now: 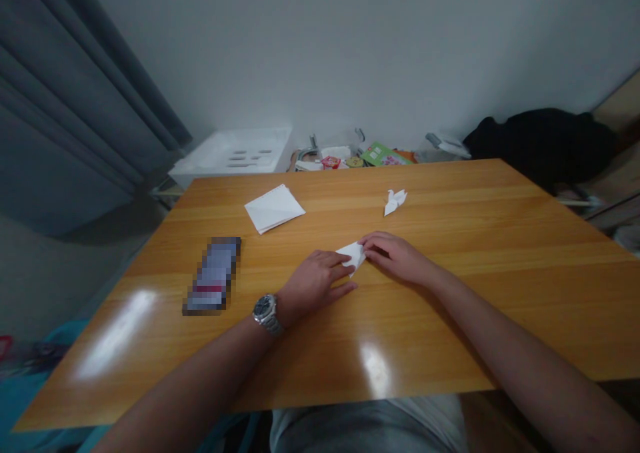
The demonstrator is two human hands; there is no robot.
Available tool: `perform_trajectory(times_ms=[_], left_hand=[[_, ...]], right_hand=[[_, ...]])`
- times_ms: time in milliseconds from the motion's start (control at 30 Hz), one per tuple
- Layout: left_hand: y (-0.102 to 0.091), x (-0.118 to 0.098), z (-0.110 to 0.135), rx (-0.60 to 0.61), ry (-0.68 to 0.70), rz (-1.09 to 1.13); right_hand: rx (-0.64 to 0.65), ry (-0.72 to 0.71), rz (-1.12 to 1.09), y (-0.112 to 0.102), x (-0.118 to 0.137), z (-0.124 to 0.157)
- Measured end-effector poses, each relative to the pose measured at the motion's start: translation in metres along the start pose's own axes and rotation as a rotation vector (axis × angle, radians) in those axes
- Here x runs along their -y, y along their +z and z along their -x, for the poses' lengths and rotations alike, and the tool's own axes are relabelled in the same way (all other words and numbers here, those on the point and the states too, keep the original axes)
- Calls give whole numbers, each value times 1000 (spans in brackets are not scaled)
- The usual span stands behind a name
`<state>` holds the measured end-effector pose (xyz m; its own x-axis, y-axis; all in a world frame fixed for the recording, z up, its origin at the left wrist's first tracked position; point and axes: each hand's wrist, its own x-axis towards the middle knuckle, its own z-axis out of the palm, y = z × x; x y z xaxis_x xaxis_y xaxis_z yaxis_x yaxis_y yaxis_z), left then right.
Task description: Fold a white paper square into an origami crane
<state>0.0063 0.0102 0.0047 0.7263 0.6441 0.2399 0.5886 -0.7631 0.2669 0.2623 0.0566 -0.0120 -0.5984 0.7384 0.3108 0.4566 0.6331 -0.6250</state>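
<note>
Small folded piece of white paper [353, 255] sits on the wooden table [450, 320], right between the two hands. The left hand [315, 285] lies nearly flat, its fingers [330, 264] stretched out to the paper's left end. The right hand [397, 258] comes in from the other side, fingers [374, 243] curled over the right end. Can't really tell if they're pinching or just pressing. The paper's thin and the tabletop's glossy, so uneven pressure could make it skid or put a crease off-line. Both forearms angle in from the bottom corners, steel watch [265, 312] on the left wrist. Nearby: an origami crane [395, 201], a small stack of white paper [274, 208], and a pixelated phone [213, 275].
</note>
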Motion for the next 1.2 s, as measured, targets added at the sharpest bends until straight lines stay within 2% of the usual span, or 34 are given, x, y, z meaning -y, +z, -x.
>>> perform_trajectory(times_ms=[267, 533, 867, 1200], left_hand=[[-1, -5, 1, 40, 0, 29], [-3, -7, 2, 69, 26, 29], [-4, -9, 0, 82, 20, -19], [-2, -7, 0, 84, 28, -28]], right_hand=[[-56, 63, 25, 5, -2, -1], [-142, 204, 69, 12, -7, 1], [-183, 226, 175, 20, -1, -2], [-206, 231, 180, 21, -1, -3]])
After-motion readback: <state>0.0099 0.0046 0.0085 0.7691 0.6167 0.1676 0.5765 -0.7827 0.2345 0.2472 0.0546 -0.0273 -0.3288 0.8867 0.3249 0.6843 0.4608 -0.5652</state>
